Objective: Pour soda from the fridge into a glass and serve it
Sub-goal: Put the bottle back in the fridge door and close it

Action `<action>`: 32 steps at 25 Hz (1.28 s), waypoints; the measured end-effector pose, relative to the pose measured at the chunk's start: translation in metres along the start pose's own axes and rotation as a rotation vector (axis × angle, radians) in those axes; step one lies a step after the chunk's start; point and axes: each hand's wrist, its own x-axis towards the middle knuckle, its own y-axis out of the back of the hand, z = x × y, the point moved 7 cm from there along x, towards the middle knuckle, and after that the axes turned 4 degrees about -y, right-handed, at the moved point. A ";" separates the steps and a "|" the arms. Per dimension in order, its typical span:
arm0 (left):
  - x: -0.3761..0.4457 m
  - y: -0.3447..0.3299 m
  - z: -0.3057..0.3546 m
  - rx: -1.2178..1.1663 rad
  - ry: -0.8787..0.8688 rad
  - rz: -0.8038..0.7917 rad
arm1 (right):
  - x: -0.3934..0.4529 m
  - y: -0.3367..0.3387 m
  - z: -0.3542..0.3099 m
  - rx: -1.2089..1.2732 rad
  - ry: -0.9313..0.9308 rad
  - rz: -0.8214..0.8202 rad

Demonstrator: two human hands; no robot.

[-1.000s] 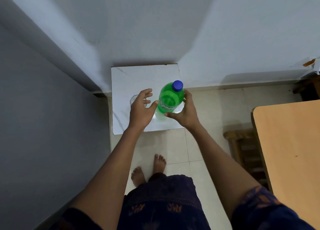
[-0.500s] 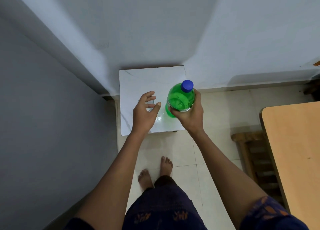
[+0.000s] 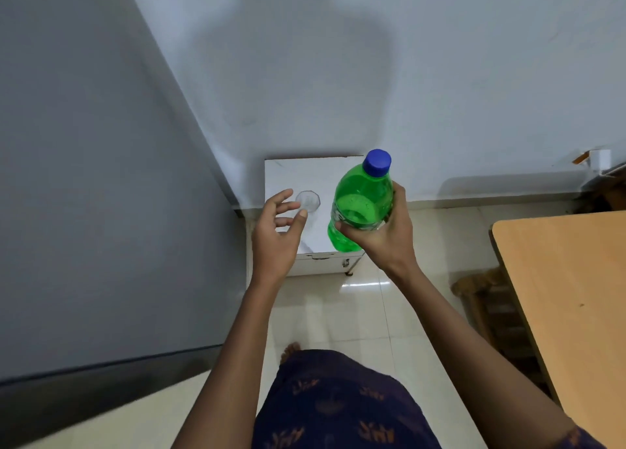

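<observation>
My right hand (image 3: 389, 232) grips a green soda bottle (image 3: 360, 205) with a blue cap (image 3: 377, 161), held upright and lifted above the small white marble-topped table (image 3: 288, 174). A clear empty glass (image 3: 307, 200) stands on that table, left of the bottle. My left hand (image 3: 277, 232) hovers just in front and left of the glass, fingers loosely spread and holding nothing, its thumb tip near the rim.
The grey fridge side (image 3: 101, 177) fills the left. A wooden table (image 3: 569, 296) juts in at the right with a wooden stool (image 3: 487, 299) beside it. White wall behind, glossy tiled floor (image 3: 338, 306) below, my foot (image 3: 289, 350) on it.
My right hand has lifted the bottle up off the table. My left hand has drawn back slightly from the glass. The view has tilted up and shifted.
</observation>
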 end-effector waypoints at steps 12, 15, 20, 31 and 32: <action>-0.236 0.120 0.059 -0.028 -0.028 0.533 | -0.150 -0.013 -0.078 0.092 0.226 -0.470; -0.296 0.163 0.064 -0.021 -0.020 0.701 | -0.198 -0.041 -0.098 0.121 0.262 -0.619; -0.396 0.246 0.064 -0.012 -0.005 1.020 | -0.296 -0.115 -0.129 0.137 0.306 -0.896; -0.572 0.478 0.039 0.099 0.023 1.333 | -0.522 -0.333 -0.203 0.188 0.338 -1.182; -0.583 0.497 0.038 0.110 0.028 1.340 | -0.538 -0.350 -0.210 0.201 0.333 -1.184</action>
